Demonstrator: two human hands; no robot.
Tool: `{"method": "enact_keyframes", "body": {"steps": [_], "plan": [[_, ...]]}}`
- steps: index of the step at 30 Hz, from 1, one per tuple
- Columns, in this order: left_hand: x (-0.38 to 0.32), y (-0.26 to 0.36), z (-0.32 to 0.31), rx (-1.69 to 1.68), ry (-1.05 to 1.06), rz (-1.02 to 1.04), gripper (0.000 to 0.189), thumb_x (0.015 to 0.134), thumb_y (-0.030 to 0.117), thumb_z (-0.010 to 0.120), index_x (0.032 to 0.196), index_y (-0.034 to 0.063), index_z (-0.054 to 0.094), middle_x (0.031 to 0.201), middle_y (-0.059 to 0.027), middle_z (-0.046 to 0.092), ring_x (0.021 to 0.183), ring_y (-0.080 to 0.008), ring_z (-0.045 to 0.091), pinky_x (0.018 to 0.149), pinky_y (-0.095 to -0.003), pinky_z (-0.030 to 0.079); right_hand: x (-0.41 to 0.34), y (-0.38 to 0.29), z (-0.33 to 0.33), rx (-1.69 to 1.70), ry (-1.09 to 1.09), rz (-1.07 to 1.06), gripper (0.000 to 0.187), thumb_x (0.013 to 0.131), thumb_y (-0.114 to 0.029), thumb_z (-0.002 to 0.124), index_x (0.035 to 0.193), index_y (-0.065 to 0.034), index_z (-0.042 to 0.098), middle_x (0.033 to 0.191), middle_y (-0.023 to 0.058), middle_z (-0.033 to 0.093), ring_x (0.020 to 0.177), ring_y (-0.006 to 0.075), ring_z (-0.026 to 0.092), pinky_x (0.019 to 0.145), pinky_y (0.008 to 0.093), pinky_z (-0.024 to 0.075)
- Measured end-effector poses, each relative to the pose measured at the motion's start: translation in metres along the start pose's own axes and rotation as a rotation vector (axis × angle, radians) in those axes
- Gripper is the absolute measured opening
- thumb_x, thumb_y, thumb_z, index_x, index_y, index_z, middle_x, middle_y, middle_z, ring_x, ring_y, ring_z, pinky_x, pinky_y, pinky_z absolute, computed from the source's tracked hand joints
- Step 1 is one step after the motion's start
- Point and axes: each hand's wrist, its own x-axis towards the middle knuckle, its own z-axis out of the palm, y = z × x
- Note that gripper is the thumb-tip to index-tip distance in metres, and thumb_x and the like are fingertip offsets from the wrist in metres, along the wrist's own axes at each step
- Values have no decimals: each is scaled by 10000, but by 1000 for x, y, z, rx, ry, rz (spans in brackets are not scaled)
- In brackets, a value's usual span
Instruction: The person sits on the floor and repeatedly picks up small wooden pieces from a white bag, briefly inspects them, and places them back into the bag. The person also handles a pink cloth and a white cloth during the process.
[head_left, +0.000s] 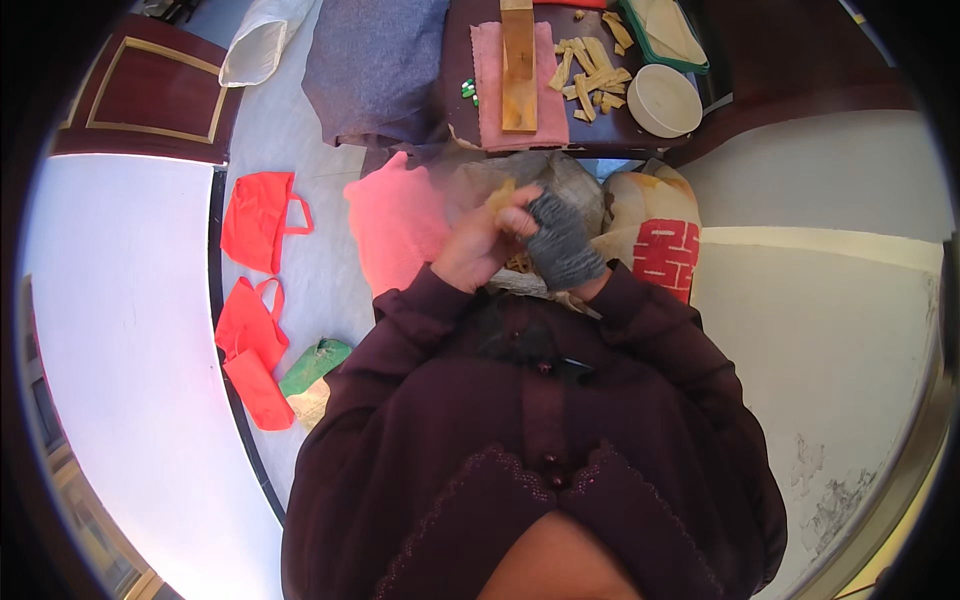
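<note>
My left hand (474, 247), bare, meets my right hand (536, 217) in front of my chest. A grey knitted fingerless glove (562, 240) covers the right one. Between the fingertips of both hands is a small yellowish piece (501, 193), blurred, its far side partly hidden. Below the hands, an open woven sack (517, 282) holds brown dried pieces (519, 262), mostly covered by my wrists. Ahead, on a dark table (461, 124), several pale yellow dried strips (589, 75) lie loosely piled beside a white bowl (664, 101).
A long wooden block (519, 90) rests on a pink cloth (486, 90), with green-and-white capsules (468, 88) to its left. A green-rimmed tray (697, 66) stands at the back right. Red bags (256, 225) lie on the left floor. A pink cloth bundle (397, 225) flanks my left hand.
</note>
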Motion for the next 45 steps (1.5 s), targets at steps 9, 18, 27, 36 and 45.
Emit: {"method": "enact_keyframes", "body": {"steps": [9, 18, 27, 36, 45], "plan": [[-30, 37, 19, 1385, 142, 658, 284, 847, 54, 433, 1101, 34, 559, 987, -111, 580, 915, -275, 547, 784, -358, 436, 19, -11, -16, 111, 68, 209, 164, 903, -207, 527, 936, -48, 556, 824, 88, 541, 793, 210, 548, 671, 315, 451], [-23, 34, 19, 1261, 224, 1187, 244, 824, -29, 439, 1046, 6, 533, 993, -173, 540, 945, -318, 529, 834, -361, 424, 30, -30, -22, 962, -144, 651, 199, 926, -252, 503, 894, -57, 532, 759, 16, 532, 611, 109, 492, 560, 299, 421], [-21, 30, 1, 410, 28, 455, 176, 935, 120, 437, 1062, 20, 507, 942, -44, 559, 876, -131, 550, 778, -264, 437, 27, -59, -34, -369, -135, -44, 214, 882, -227, 560, 957, -26, 551, 817, 157, 580, 748, 311, 571, 681, 370, 453], [-22, 46, 6, 722, 4, 620, 157, 939, 104, 484, 1061, 16, 528, 941, -17, 564, 866, -86, 533, 764, -222, 434, 31, -47, -42, 148, -112, 59, 227, 882, -215, 585, 924, 8, 605, 748, 37, 586, 725, 133, 568, 650, 282, 455], [-19, 36, 18, 618, 185, 622, 200, 916, 120, 526, 1049, -23, 567, 901, -47, 613, 802, -106, 575, 727, -232, 459, 34, -33, -41, 624, -68, 543, 162, 852, -203, 603, 860, -42, 585, 642, -1, 536, 513, 51, 450, 468, 192, 362]]}}
